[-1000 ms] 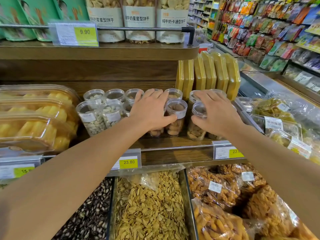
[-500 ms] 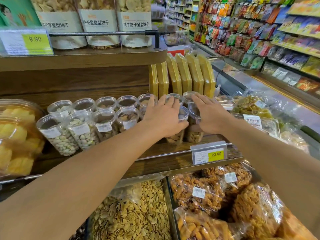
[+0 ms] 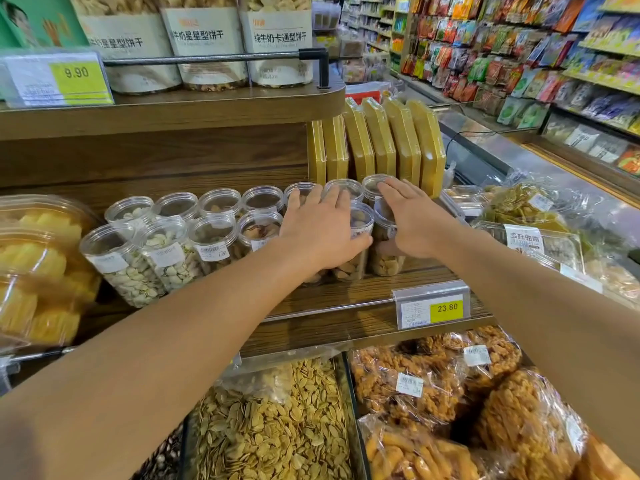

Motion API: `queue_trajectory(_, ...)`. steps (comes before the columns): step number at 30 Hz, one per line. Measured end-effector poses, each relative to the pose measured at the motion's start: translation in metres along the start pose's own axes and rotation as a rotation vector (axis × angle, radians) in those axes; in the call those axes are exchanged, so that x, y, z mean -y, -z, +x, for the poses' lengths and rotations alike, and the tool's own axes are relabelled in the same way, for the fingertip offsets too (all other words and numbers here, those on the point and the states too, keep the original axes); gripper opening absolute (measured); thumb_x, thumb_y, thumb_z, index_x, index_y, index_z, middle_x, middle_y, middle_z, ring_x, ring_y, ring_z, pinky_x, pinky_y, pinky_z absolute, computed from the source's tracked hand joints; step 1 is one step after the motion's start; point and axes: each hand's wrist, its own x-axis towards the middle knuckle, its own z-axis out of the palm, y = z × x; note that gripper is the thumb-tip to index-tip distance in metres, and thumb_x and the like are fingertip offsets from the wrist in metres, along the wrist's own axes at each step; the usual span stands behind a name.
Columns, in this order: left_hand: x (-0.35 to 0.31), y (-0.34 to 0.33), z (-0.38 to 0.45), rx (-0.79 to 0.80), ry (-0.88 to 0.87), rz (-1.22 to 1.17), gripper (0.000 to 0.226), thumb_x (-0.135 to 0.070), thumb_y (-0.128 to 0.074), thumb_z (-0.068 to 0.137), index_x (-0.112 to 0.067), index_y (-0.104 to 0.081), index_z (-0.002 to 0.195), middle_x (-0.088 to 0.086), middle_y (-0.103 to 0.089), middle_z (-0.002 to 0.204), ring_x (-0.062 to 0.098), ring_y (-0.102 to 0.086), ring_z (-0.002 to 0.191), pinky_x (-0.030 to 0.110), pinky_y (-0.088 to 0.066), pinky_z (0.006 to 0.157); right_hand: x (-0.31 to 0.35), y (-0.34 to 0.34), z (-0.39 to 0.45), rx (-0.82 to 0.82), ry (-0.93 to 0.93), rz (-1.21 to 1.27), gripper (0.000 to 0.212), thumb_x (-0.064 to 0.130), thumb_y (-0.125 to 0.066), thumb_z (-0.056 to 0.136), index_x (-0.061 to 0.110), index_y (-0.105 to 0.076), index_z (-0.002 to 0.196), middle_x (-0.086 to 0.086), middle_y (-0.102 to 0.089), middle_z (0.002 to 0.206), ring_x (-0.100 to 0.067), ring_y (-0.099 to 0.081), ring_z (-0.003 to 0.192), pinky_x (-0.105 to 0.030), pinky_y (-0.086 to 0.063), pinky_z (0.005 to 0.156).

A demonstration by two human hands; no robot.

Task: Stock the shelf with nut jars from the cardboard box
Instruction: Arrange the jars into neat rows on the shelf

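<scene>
Two rows of clear plastic nut jars (image 3: 211,237) stand on the wooden shelf (image 3: 346,292); the leftmost jars (image 3: 124,268) contain pistachios. My left hand (image 3: 322,233) lies flat over the jars right of the middle, fingers reaching the back-row lids, thumb against a front jar (image 3: 362,230). My right hand (image 3: 412,223) lies over the rightmost front jar (image 3: 384,263), fingers straight across its lid, thumb against its side. No cardboard box is in view.
Flat yellow boxes (image 3: 381,143) stand on edge behind the jars. An upper shelf (image 3: 173,112) with biscuit tubs overhangs. Clear tubs of yellow snacks (image 3: 34,265) sit left, wrapped trays (image 3: 526,216) right. Below are a price tag (image 3: 433,308), a seed bin (image 3: 277,427) and bagged snacks (image 3: 415,386).
Both hands have slid further back over the jars, the fingers now reaching the back row. The view has swung to the right.
</scene>
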Motion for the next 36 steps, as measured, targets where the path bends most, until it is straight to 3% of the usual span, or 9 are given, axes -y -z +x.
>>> queue_trajectory(19, -0.007, 0.006, -0.003, 0.014, -0.058, 0.046, 0.084, -0.067, -0.023, 0.094, -0.011, -0.008, 0.155, 0.006, -0.010, 0.164, 0.020, -0.006, 0.151, 0.057, 0.001, 0.119, -0.019, -0.005, -0.005, -0.011, 0.021, -0.015, 0.108, 0.030, -0.080, 0.076, 0.019, -0.007, 0.156, 0.002, -0.006, 0.163, -0.021, -0.005, 0.149, -0.036, -0.013, 0.120)
queue_trajectory(31, 0.000, -0.001, -0.009, -0.043, -0.046, -0.020, 0.087, -0.069, -0.029, 0.092, -0.013, -0.010, 0.155, 0.005, -0.012, 0.163, 0.021, -0.009, 0.150, 0.055, -0.004, 0.119, 0.001, -0.004, -0.014, -0.058, 0.005, 0.132, 0.111, 0.035, -0.081, 0.072, 0.014, -0.011, 0.155, -0.002, -0.013, 0.161, -0.025, -0.008, 0.148, -0.039, -0.014, 0.119)
queue_trajectory(33, 0.001, -0.002, -0.013, -0.108, -0.053, -0.091, 0.086, -0.069, -0.037, 0.090, -0.016, -0.018, 0.154, 0.003, -0.020, 0.162, 0.021, -0.016, 0.149, 0.053, -0.005, 0.119, 0.000, -0.002, -0.022, -0.163, 0.021, 0.208, 0.101, 0.032, -0.078, 0.071, 0.014, -0.021, 0.153, -0.004, -0.023, 0.157, -0.027, -0.017, 0.145, -0.040, -0.021, 0.116)
queue_trajectory(36, 0.003, -0.005, -0.022, -0.263, -0.097, -0.175, 0.070, -0.063, -0.046, 0.088, -0.023, -0.040, 0.146, -0.002, -0.043, 0.149, 0.019, -0.036, 0.139, 0.050, -0.015, 0.118, -0.009, -0.009, -0.041, -0.363, 0.080, 0.249, 0.065, 0.022, -0.072, 0.075, 0.014, -0.049, 0.134, -0.006, -0.046, 0.137, -0.028, -0.041, 0.127, -0.032, -0.032, 0.102)
